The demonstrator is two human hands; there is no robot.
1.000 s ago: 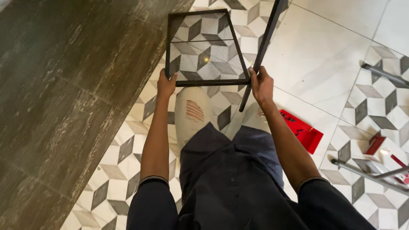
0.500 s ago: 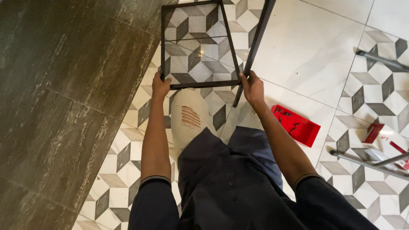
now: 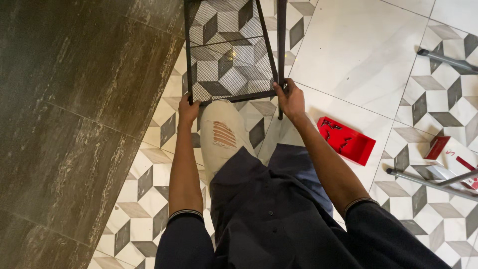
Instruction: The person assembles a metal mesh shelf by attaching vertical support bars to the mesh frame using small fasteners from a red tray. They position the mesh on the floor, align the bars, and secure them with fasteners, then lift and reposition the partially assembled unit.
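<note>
I hold a black metal mesh shelf panel (image 3: 226,55) with a thin black frame out in front of me, above a patterned tile floor. My left hand (image 3: 188,110) grips its near left corner. My right hand (image 3: 290,99) grips the near right corner, where a black upright bar (image 3: 282,45) runs along the panel's right side. My knee in torn light jeans (image 3: 224,134) sits just under the panel's near edge. The far end of the panel runs out of the top of the view.
A red open box (image 3: 347,140) lies on the floor to the right of my right arm. Grey metal bars (image 3: 428,182) and a red and white carton (image 3: 450,154) lie at the far right. Another grey bar (image 3: 445,59) lies upper right. Dark stone flooring (image 3: 69,109) covers the left.
The mesh panel has swung more upright and squarer to me, and the black bar now stands nearly vertical. Both hands stay on the near corners.
</note>
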